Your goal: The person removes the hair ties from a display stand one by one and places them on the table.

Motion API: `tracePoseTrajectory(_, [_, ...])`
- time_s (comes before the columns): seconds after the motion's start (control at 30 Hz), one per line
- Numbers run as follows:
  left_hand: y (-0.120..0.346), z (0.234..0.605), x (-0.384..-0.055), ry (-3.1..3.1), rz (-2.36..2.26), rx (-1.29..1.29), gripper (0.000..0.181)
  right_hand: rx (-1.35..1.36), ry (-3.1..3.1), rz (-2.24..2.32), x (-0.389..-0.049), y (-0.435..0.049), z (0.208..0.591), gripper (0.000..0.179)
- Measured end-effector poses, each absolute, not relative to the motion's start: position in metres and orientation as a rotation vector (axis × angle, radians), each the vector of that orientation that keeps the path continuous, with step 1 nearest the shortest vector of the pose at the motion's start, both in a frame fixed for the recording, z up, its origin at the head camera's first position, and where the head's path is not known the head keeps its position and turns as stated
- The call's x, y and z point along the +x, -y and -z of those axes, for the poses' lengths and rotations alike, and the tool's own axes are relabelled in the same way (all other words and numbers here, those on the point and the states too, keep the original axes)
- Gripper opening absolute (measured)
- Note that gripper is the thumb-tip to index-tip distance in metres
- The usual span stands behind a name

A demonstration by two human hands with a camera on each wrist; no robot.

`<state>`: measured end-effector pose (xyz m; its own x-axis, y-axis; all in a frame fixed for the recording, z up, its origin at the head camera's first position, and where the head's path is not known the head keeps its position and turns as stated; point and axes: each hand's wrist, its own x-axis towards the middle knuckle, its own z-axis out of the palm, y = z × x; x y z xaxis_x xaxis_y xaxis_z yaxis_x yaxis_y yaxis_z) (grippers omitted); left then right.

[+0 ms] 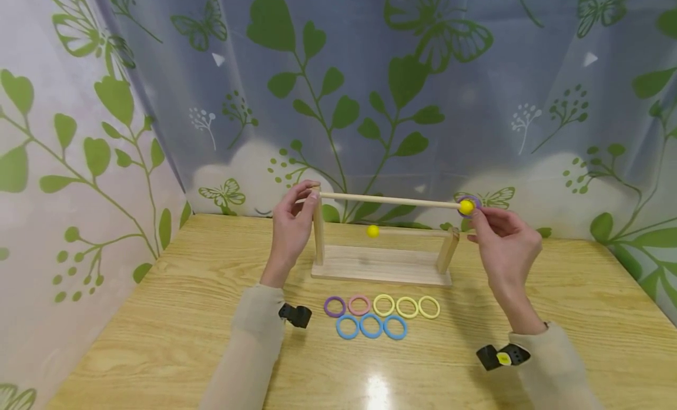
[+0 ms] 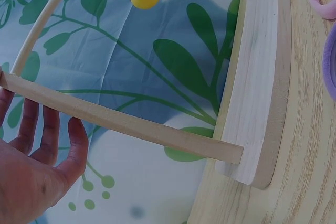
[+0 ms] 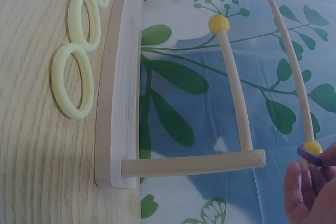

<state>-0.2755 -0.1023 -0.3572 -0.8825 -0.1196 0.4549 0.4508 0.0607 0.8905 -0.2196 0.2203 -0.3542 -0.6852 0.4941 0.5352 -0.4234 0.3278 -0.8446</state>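
A wooden stand (image 1: 381,266) has a left post (image 1: 318,237) and a shorter right post (image 1: 448,252). My left hand (image 1: 292,225) grips the top of the left post, where an upper rod (image 1: 388,200) begins. This rod runs rightward to a yellow ball (image 1: 466,208) on its free end. There my right hand (image 1: 512,248) pinches a purple ring (image 3: 308,156) between thumb and fingers; the ring overlaps the ball in both the head and right wrist views. From the right post a lower rod (image 3: 236,90) extends leftward, tipped with another yellow ball (image 1: 373,231).
In front of the stand, loose rings lie in two rows on the wooden table (image 1: 158,339): a purple one (image 1: 335,315), a pink one (image 1: 359,313) and three yellow ones (image 1: 384,314), with three blue ones (image 1: 371,336) nearer. A leaf-patterned curtain (image 1: 338,104) hangs behind.
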Motion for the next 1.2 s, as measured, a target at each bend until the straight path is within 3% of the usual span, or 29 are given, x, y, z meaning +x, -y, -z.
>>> tracePoseTrajectory(1.2, [0.103, 0.359, -0.276, 1.947, 1.857, -0.343, 0.026, -0.134, 1.834, -1.448, -0.207, -0.244, 0.360, 0.016])
